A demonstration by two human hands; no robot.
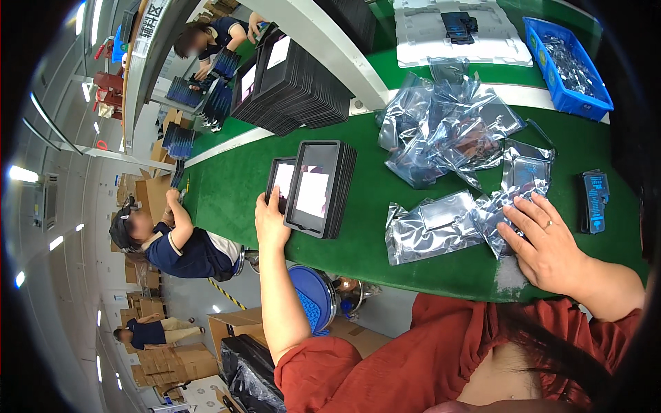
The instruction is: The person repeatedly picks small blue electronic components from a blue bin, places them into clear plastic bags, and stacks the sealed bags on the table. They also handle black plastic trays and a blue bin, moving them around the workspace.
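Observation:
My left hand [271,221] reaches to the left edge of a thin black tray [273,206] with a bright pane in it, fingers curled over its rim. Overlapping it on the right is a stack of black rectangular trays [323,189], the top one also showing a bright pane. My right hand [544,241], wearing a ring, rests with its fingers outstretched on a crinkled silver antistatic bag [490,217]. To its left lies a flat silver bag [437,224] with a rectangular shape inside. Behind is a heap of crumpled, see-through silver bags [444,127].
A black part with blue markings [593,202] lies right of my right hand. A blue bin [568,69] of small parts and a white foam tray [416,34] stand at the back. Tall black tray stacks [296,86] rise by a white post [344,51]. Co-workers [186,244] sit leftward.

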